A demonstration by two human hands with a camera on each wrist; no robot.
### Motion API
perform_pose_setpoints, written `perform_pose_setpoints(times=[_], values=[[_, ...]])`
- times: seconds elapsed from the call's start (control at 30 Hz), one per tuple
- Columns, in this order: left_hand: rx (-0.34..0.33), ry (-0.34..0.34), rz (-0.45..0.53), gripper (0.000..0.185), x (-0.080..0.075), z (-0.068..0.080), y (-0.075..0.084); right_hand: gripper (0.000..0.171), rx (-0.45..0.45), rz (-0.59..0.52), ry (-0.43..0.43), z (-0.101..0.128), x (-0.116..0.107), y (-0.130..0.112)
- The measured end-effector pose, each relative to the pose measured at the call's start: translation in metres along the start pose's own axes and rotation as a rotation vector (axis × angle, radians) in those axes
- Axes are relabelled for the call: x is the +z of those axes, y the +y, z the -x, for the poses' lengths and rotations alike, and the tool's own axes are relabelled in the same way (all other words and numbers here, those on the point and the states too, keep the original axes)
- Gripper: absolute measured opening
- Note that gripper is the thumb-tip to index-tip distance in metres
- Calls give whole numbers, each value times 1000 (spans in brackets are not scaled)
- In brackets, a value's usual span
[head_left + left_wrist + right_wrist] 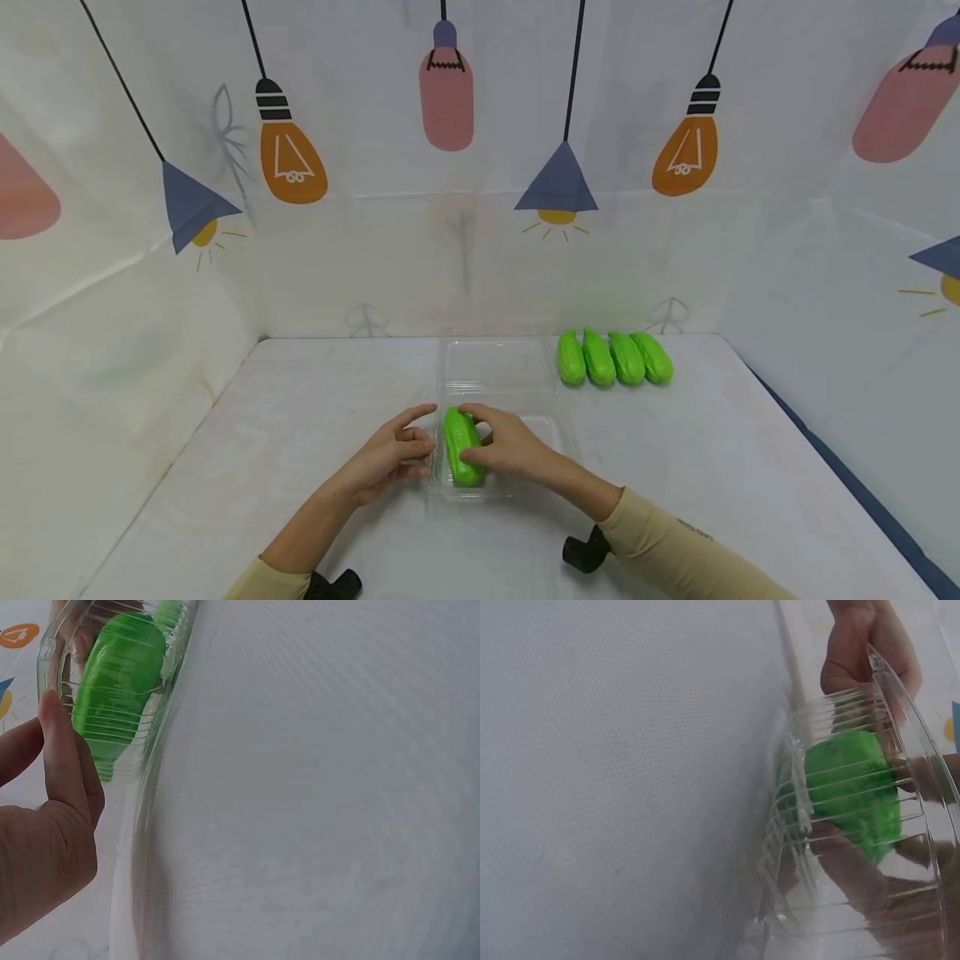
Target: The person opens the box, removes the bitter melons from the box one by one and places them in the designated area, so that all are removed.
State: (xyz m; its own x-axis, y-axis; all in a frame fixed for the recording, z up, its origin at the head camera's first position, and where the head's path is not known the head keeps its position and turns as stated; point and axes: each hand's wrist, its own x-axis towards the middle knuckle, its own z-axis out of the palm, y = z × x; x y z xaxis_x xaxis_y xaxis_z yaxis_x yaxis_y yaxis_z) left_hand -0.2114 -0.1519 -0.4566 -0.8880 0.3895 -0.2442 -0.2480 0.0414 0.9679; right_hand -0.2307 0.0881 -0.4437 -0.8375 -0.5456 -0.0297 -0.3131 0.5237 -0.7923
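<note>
A clear plastic clamshell box (551,429) lies with its lid (491,360) folded back on the white table. Inside its left part lies a bright green, gourd-shaped vegetable (462,450), seen through the ribbed wall in both wrist views. My right hand (512,442) reaches into the box and grips this vegetable between thumb and fingers. My left hand (392,458) is at the box's left side. In the left wrist view, fingertips of the left hand (52,825) touch the clear wall, and nothing is held between thumb and fingers.
Several matching green vegetables (613,358) lie in a row at the table's back edge, right of the lid. A patterned white sheet (360,258) stands behind the table (675,483). Black wrist mounts (587,550) show below the sleeves.
</note>
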Motion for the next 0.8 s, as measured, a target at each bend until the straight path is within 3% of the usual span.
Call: perform_pose_setpoints(times=[0.5, 0.8], values=[[-4, 8, 1, 70, 0, -2, 0, 69, 38, -35, 23, 15, -25, 5], [0, 8, -2, 71, 0, -2, -1, 66, 6, -7, 35, 20, -39, 10]])
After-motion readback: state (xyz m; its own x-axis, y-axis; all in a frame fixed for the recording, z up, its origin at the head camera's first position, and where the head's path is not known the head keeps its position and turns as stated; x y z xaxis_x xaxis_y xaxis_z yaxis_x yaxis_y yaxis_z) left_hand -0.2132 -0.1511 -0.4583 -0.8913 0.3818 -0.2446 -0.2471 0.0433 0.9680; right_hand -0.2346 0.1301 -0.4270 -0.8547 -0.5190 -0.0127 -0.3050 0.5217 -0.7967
